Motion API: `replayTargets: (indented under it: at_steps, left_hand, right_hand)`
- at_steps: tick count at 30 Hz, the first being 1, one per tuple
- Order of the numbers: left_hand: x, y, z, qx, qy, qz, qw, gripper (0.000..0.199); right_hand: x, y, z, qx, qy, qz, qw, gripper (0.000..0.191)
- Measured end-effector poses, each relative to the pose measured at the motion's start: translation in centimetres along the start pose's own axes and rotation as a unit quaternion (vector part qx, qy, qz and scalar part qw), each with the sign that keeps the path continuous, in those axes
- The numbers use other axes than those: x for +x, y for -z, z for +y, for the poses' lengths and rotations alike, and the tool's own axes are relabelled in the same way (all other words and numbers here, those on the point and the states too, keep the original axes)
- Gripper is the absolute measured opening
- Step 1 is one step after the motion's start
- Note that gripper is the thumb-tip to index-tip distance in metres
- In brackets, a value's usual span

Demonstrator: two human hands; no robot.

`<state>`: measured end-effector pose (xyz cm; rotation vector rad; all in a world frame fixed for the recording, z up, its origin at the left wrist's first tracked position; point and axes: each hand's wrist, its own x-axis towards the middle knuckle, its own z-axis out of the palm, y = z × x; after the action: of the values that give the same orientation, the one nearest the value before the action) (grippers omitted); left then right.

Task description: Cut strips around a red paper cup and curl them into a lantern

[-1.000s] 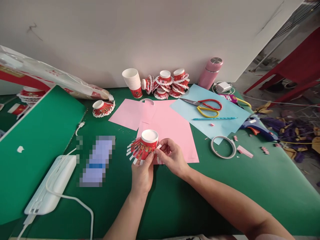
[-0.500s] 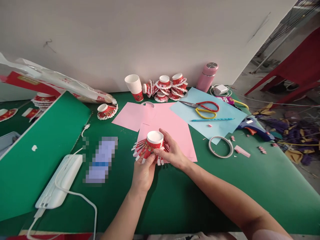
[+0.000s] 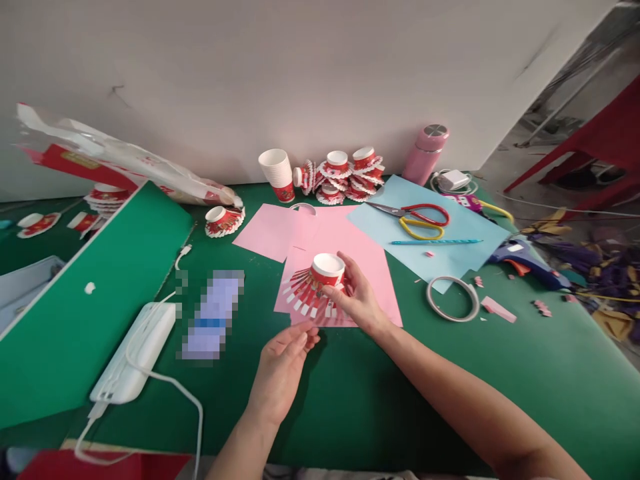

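Note:
A red printed paper cup [image 3: 328, 268] stands upside down, its white base up. Its wall is cut into strips that fan outward over the pink paper [image 3: 365, 247]. My right hand [image 3: 357, 297] holds the cup from the right, thumb in front and fingers behind. Just below the strips, my left hand [image 3: 287, 357] is apart from the cup, its fingers loosely curled with nothing seen in them.
Behind are stacked paper cups [image 3: 276, 175], several cut cups [image 3: 345, 175] and a pink flask [image 3: 426, 153]. Scissors [image 3: 423, 220], a pen [image 3: 435, 242], a tape roll [image 3: 453, 299] and a glue gun [image 3: 530, 263] lie right. A white power strip [image 3: 137, 357] with a cable lies left.
My left hand has let go of the cup and drawn down, away from the strips. My right hand keeps its hold. The whole view has shifted slightly.

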<state>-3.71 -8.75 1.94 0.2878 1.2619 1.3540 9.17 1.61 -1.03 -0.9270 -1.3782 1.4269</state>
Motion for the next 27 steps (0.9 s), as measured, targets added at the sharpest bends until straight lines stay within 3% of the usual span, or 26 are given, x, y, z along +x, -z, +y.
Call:
replayTargets:
  at_steps: [4,6,8,11,13,15,17,22,27]
  left_hand:
    - [-1.4,2.7,0.9,0.133,-0.098,-0.011,0.986,0.02]
    - [-1.6,4.3,1.6,0.24,-0.186,0.006,0.953,0.015]
    - [-1.3,6.2,2.5,0.356,-0.287,0.066,0.887,0.013]
    - [-0.2,9.4,3.7,0.5,-0.416,0.165,0.741,0.015]
    - [0.7,11.4,4.2,0.559,-0.463,0.23,0.648,0.018]
    - [1.4,13.0,4.5,0.617,-0.456,0.268,0.582,0.024]
    - [1.7,14.0,4.6,0.67,-0.414,0.28,0.549,0.034]
    - [1.5,14.5,4.5,0.752,-0.325,0.252,0.516,0.049]
    - [1.4,14.1,4.2,0.778,-0.296,0.237,0.502,0.052]
  right_hand:
    - [-0.2,0.3,0.0,-0.101,0.085,0.03,0.991,0.072]
    - [-0.3,0.4,0.2,-0.182,0.135,0.043,0.973,0.073]
    - [-0.5,0.5,0.3,-0.244,0.159,0.039,0.956,0.074]
    - [-0.8,0.4,0.6,-0.294,0.177,0.029,0.939,0.074]
    - [-0.9,0.4,0.9,-0.311,0.186,0.029,0.932,0.074]
    - [-1.0,0.3,1.1,-0.321,0.192,0.034,0.927,0.075]
    - [-1.0,0.3,1.3,-0.328,0.198,0.035,0.923,0.074]
    - [-0.9,0.4,1.6,-0.339,0.211,0.03,0.916,0.073]
    - [-0.9,0.3,1.7,-0.341,0.208,0.028,0.916,0.073]
